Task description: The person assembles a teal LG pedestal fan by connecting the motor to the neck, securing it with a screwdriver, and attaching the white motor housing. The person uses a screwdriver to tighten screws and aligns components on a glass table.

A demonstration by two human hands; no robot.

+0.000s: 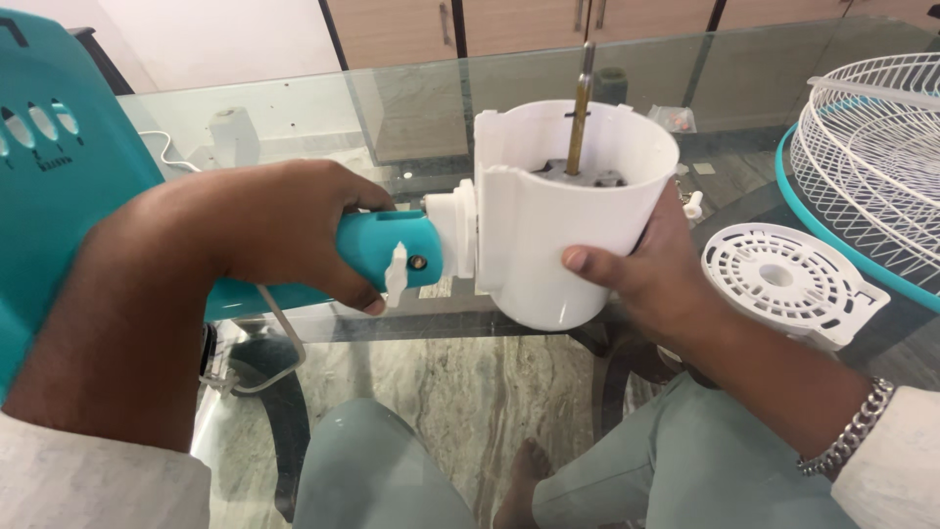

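Observation:
My left hand grips the teal neck of a fan stand, close to a small white knob on its side. My right hand cups the underside and right wall of the white motor housing, which joins the teal neck through a white collar. A metal shaft sticks straight up out of the housing. The teal fan base fills the left edge of the view. Both hands hold the assembly above the glass table's near edge.
A white round vented cover lies on the glass table at the right. A white wire fan guard with a teal rim sits at the far right. A white cable runs at the back left. My knees are below the table.

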